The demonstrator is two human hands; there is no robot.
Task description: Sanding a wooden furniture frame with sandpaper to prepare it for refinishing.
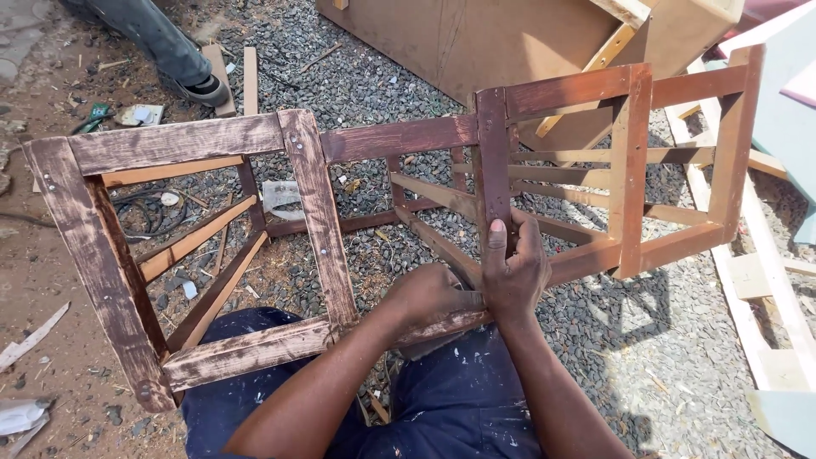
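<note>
A brown stained wooden chair frame lies on its side across my lap, its paint worn and patchy. My right hand grips an upright post of the frame, thumb up along the wood. Just left of it, my left hand is closed over the lower rail where it meets that post; what lies under its palm is hidden. Both hands touch each other at the joint.
Gravel covers the ground. Another person's leg and shoe stand at the upper left. A large brown board box lies beyond the frame. Pale wooden slats lie at the right, cables under the frame.
</note>
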